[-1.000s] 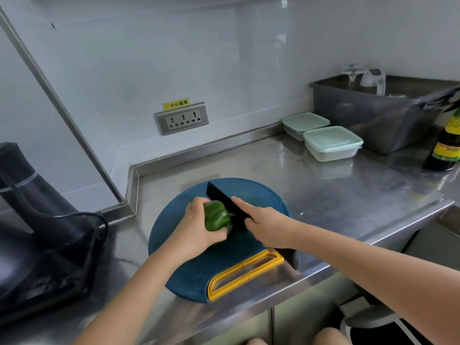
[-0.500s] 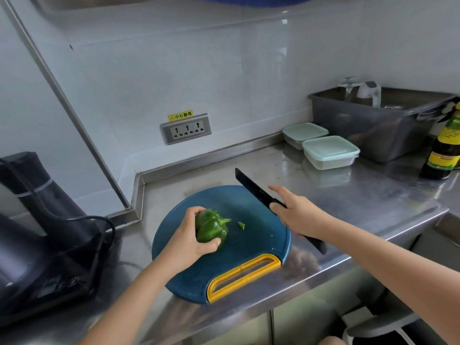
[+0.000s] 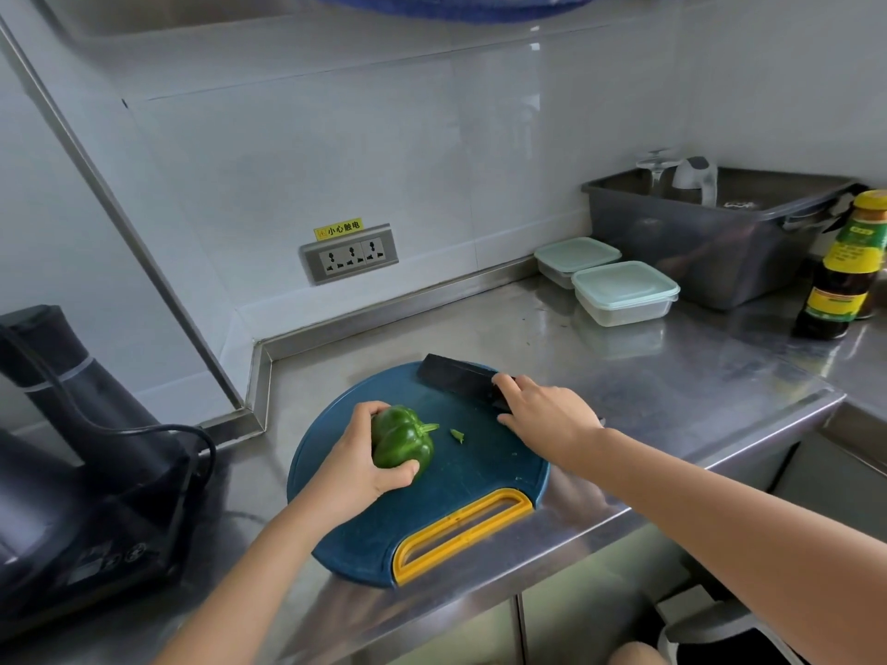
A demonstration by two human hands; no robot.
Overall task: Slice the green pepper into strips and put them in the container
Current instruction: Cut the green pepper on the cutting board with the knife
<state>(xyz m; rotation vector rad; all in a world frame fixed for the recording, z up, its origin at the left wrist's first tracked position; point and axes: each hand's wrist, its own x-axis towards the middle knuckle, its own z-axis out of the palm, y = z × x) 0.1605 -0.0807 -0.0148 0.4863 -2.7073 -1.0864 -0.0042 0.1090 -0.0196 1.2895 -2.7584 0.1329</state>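
A: Where is the green pepper (image 3: pixel 402 443)?

B: On the left half of the round blue cutting board (image 3: pixel 446 515), whole, lying on its side with the stem pointing right. A small green scrap (image 3: pixel 457 435) lies on the board just beside the stem.

A: Left hand (image 3: pixel 365 460)?

B: Curled round the pepper from the left, fingers over the top, thumb on the near side. Firm grip.

A: Right hand (image 3: pixel 547 417)?

B: It holds the knife (image 3: pixel 456 380) at the handle end, fingers lying over the heel of the black blade, thumb on the near edge. The blade lies low across the board's far right edge, tip pointing away and left. Knife and pepper are apart.

A: Containers?

B: Two clear containers, the near one (image 3: pixel 624 292) and the far one (image 3: pixel 576 259), touching each other, both with pale green lids on, well apart from the board on the steel counter (image 3: pixel 672 376).

A: Any writing?

B: A yellow sticker (image 3: pixel 339 229) above the wall socket (image 3: pixel 349 254) reads 小心触电. A dark bottle (image 3: pixel 847 271) at far right has a yellow cap and a green and yellow label; its print is too small to read.

A: Other items?

B: A grey tub (image 3: pixel 710 232) behind the containers, and a black appliance (image 3: pixel 72 448) with a cord at left.
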